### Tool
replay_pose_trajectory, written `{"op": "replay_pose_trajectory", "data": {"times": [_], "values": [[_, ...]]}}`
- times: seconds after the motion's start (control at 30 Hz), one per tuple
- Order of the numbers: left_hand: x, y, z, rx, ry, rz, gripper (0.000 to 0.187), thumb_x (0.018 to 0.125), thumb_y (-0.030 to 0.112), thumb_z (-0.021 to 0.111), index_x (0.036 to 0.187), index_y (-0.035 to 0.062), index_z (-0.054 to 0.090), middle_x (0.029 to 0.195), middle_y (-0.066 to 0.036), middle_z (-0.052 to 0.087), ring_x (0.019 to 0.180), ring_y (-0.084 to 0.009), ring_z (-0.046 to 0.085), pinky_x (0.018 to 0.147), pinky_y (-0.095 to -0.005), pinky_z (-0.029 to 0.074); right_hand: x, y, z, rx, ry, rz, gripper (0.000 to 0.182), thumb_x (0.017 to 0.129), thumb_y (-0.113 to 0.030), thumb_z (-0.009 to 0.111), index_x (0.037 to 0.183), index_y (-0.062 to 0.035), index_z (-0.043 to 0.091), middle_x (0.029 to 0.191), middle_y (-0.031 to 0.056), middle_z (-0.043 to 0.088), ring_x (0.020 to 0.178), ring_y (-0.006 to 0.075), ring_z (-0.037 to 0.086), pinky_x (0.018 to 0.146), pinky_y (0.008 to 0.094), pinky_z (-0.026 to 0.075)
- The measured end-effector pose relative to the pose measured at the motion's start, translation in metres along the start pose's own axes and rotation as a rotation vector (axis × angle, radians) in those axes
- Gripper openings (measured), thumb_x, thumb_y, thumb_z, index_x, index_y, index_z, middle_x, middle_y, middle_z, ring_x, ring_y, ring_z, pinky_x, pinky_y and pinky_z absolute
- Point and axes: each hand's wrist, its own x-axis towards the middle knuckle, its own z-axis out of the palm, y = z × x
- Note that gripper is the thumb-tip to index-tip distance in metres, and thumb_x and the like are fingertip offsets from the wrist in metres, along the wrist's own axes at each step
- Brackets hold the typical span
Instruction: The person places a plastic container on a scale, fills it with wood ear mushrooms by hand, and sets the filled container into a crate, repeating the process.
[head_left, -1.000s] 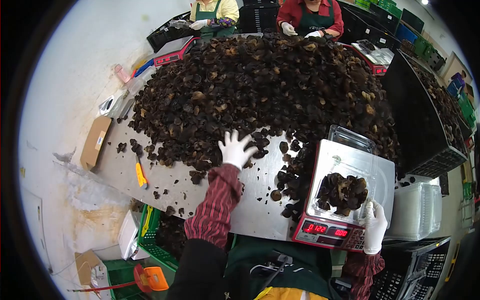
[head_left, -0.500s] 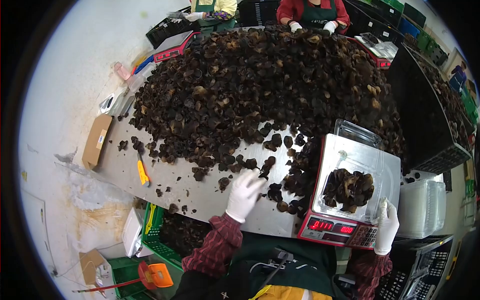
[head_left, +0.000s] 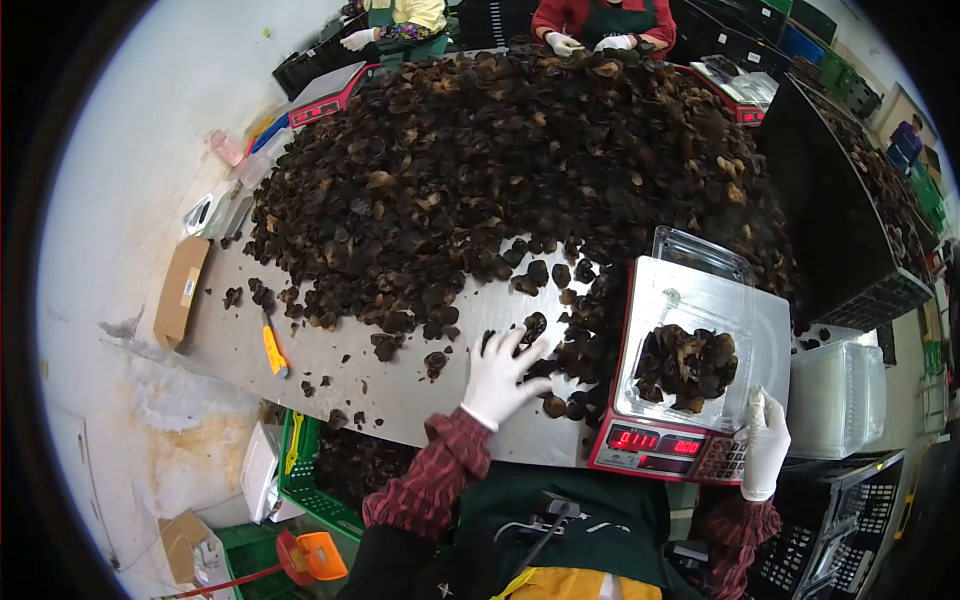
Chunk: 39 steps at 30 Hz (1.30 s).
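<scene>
A clear plastic tray (head_left: 655, 314) sits on the white platform of a red scale (head_left: 597, 455), with a clump of dark wood ear mushrooms (head_left: 688, 366) in it. My gloved right hand (head_left: 766, 445) pinches the tray's near right corner, beside the scale's keypad. My gloved left hand (head_left: 503, 380) is open, fingers spread, over the metal table. Its fingertips reach loose wood ears (head_left: 533, 328) and it holds nothing I can see. Beyond both hands a broad heap of wood ears (head_left: 480, 170) covers most of the table. The scale's red display reads 0.111.
A yellow box cutter (head_left: 274, 352) and a cardboard piece (head_left: 182, 293) lie at left. Stacked clear containers (head_left: 838, 395) stand right of the scale, below a large black crate (head_left: 830, 210). A green crate (head_left: 330, 505) is below the table edge. Two co-workers stand across the heap.
My left hand has spread its fingers and moved slightly right, its fingers now over the loose wood ears. My right hand stays at the tray's corner. The whole view has shifted a little.
</scene>
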Motion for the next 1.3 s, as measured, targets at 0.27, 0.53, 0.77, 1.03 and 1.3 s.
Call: {"op": "replay_pose_trajectory", "data": {"times": [0.27,0.53,0.77,1.03,1.3], "values": [[0.018,-0.025,0.03,0.035,0.183,0.073,0.037,0.076,0.033,0.069,0.11,0.0192,0.062,0.107,-0.006,0.059,0.097,-0.0241,0.057,0.078,-0.0399,0.045,-0.005,-0.01,0.005,0.009,-0.034,-0.025,0.028,0.094,-0.012,0.058,0.116,0.0048,0.059,0.077,0.0014,0.059,0.053,0.0033,0.045,0.049,0.0187,0.038],[0.066,0.016,-0.015,-0.568,0.358,-0.018,0.024,0.076,0.006,0.072,0.099,0.0041,0.066,0.094,-0.01,0.063,0.084,-0.0239,0.063,0.074,-0.0304,0.05,-0.01,-0.014,0.007,-0.003,-0.058,-0.043,0.03,0.094,-0.016,0.059,0.117,0.0032,0.059,0.079,0.0011,0.062,0.054,0.0032,0.048,0.051,0.0185,0.04],[0.106,0.156,-0.046,-0.293,0.196,0.712,0.035,0.073,0.023,0.072,0.105,0.0101,0.063,0.1,-0.006,0.06,0.093,-0.0258,0.058,0.082,-0.0359,0.046,-0.008,-0.017,0.013,-0.163,-0.078,-0.118,0.03,0.092,-0.017,0.061,0.114,0.0036,0.059,0.093,0.0158,0.067,0.072,0.0172,0.062,0.069,0.0287,0.049],[0.116,0.128,-0.05,-0.317,0.242,0.656,0.027,0.082,0.027,0.065,0.103,0.0107,0.067,0.112,-0.011,0.062,0.109,-0.029,0.056,0.096,-0.0405,0.042,0.001,0.009,0.012,-0.135,0.007,-0.288,0.029,0.091,-0.014,0.061,0.115,0.002,0.059,0.09,0.0145,0.067,0.073,0.0167,0.062,0.067,0.0291,0.049],[0.129,-0.05,0.033,0.091,0.111,-0.086,0.007,0.076,0.007,0.058,0.084,0.0063,0.058,0.083,-0.015,0.058,0.085,-0.0353,0.057,0.071,-0.0444,0.048,0.001,0.011,0.004,-0.118,0.044,-0.253,0.025,0.093,-0.01,0.058,0.113,0.005,0.06,0.082,0.002,0.061,0.061,0.0036,0.047,0.054,0.0197,0.04]]}}
